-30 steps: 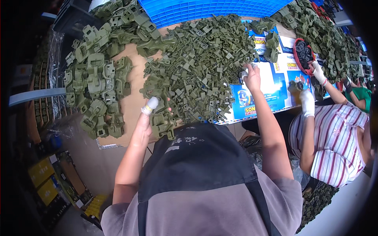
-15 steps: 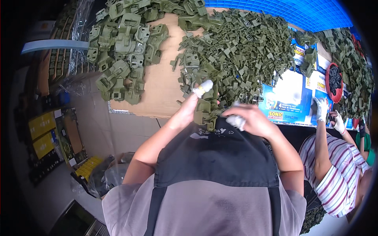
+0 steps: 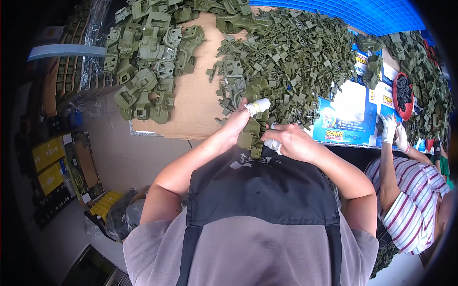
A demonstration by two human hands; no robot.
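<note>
An olive-green moulded plastic part (image 3: 247, 138) stands at the table's front edge, against my black apron (image 3: 260, 190). My left hand (image 3: 238, 121) is closed on its left side, the thumb wrapped in white tape and pointing to the right. On the part's right side, my right hand (image 3: 293, 141) has its fingers curled in at the edge, with white wrapping on a digit. Whether it pinches a small piece there is hidden by the fingers. Just beyond both hands spreads a heap of small olive-green plastic pieces (image 3: 298, 57).
Larger green mouldings (image 3: 155, 45) are piled on cardboard (image 3: 205, 71) at the left. A blue plastic crate (image 3: 348, 14) stands at the back. To the right are printed blue cardboard (image 3: 346, 124), a red bowl (image 3: 397, 97) of black parts, and a co-worker's white-gloved hands (image 3: 389, 128).
My right hand has moved left and in against the green part. The left hand has shifted slightly right. The co-worker's gloved hands have come closer together.
</note>
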